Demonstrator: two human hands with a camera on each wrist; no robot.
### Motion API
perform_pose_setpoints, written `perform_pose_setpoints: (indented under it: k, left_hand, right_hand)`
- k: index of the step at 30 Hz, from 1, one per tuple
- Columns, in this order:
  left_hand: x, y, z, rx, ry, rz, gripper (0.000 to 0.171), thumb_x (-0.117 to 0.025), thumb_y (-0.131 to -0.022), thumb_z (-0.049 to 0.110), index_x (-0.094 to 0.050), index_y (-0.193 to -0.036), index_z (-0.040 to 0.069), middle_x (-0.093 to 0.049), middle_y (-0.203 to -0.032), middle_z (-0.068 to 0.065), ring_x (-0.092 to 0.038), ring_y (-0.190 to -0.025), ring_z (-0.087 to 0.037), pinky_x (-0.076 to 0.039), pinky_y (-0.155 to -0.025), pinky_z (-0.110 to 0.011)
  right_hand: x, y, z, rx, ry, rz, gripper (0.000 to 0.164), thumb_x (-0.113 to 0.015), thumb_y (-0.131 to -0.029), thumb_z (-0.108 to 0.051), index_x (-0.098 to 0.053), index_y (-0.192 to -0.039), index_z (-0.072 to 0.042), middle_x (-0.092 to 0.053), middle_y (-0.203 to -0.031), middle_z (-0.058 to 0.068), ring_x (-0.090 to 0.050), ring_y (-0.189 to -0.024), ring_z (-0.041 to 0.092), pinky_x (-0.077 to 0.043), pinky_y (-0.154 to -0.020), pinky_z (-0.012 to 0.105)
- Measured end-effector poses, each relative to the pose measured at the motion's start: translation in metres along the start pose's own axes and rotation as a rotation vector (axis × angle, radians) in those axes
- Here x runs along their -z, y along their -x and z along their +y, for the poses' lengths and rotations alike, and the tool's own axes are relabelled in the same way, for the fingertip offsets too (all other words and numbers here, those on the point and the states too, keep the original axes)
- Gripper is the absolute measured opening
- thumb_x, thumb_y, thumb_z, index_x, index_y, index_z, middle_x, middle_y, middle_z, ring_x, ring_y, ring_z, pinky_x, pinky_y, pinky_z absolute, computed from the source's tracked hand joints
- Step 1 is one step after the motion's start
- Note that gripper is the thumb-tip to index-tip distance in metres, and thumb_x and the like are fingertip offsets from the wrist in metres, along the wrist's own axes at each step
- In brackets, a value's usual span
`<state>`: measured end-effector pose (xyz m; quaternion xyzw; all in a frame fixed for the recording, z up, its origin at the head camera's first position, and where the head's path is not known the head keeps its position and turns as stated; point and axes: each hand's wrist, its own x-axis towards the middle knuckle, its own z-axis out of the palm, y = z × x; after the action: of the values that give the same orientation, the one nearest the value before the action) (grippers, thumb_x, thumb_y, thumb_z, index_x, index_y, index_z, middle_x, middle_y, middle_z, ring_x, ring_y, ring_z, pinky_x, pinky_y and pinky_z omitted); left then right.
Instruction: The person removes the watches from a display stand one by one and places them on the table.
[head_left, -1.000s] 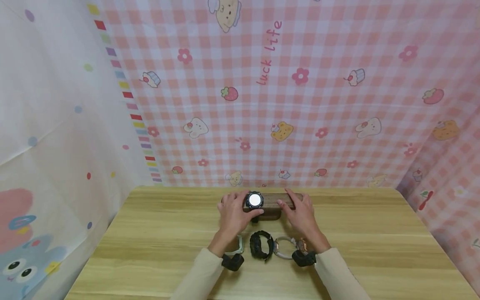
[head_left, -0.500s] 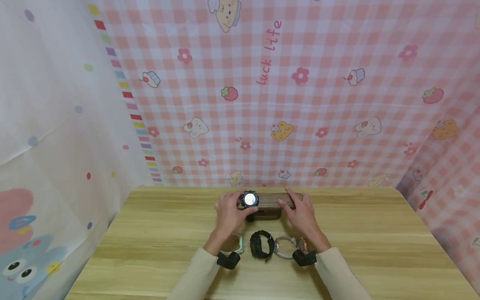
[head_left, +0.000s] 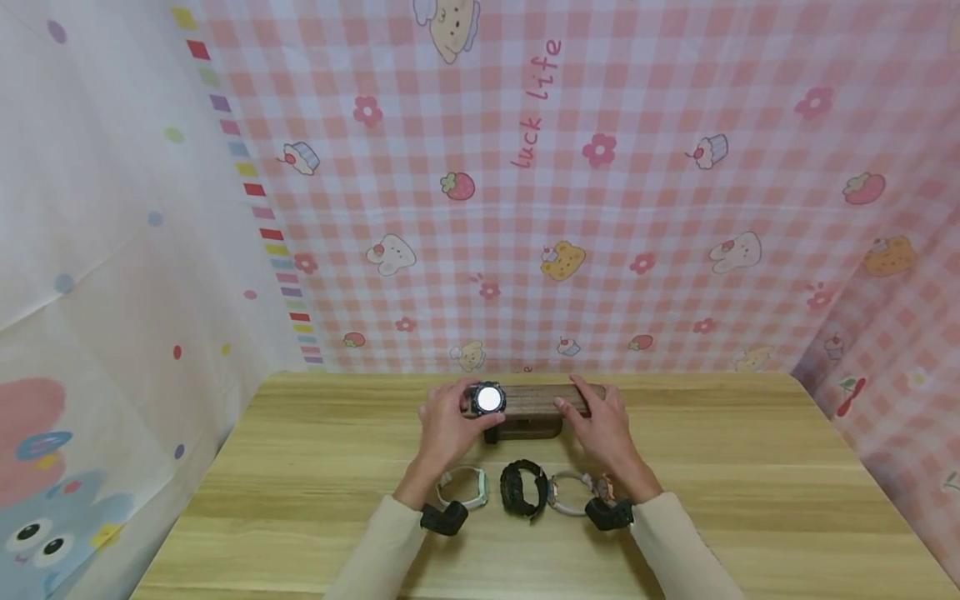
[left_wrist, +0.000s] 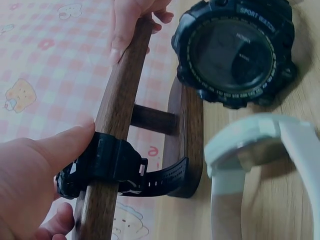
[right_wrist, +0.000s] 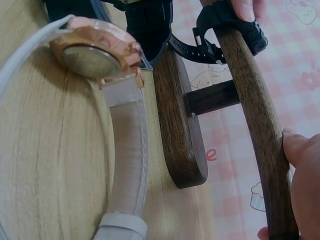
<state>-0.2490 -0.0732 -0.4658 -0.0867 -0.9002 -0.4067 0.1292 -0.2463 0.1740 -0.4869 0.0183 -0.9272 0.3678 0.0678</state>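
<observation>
A dark wooden watch stand (head_left: pixel 536 402) sits near the back of the table, its round bar joined to a lower base (right_wrist: pixel 177 135) by a short post. Around the bar's left part hangs a black wristwatch (head_left: pixel 489 398), its strap end dangling loose in the left wrist view. My left hand (head_left: pixel 444 425) holds this watch between thumb and fingers; the thumb (left_wrist: pixel 75 142) presses close to its case and the bar. At the bar's other end, my right hand (head_left: pixel 603 427) grips the wood, thumb on the near side.
In front of the stand lie a mint-green watch (head_left: pixel 482 487), a chunky black sport watch (head_left: pixel 523 490), a pale-strapped watch (head_left: pixel 570 493) and a rose-gold watch (head_left: pixel 605 488) partly behind the right wrist. A pink checked cloth (head_left: pixel 525 317) hangs behind the table.
My left hand and the black wristwatch have slid leftward along the bar, toward its left end. The right hand stays in place on the stand.
</observation>
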Motion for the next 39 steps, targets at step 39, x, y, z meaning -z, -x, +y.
perform_pose_setpoints:
  k: [39]
  left_hand:
    - [0.030,0.001,-0.046,0.070,0.212,-0.005,0.066,-0.091,-0.070,0.026,-0.063,-0.128,0.012,-0.062,-0.093,-0.008,-0.047,-0.076,-0.019,-0.039,-0.064,-0.030]
  right_hand:
    - [-0.001,0.001,0.000,0.009,-0.008,0.015,0.064,-0.057,-0.099,-0.046,-0.040,-0.152,-0.015,-0.035,-0.136,0.032,-0.040,-0.116,0.041,-0.036,-0.092,0.056]
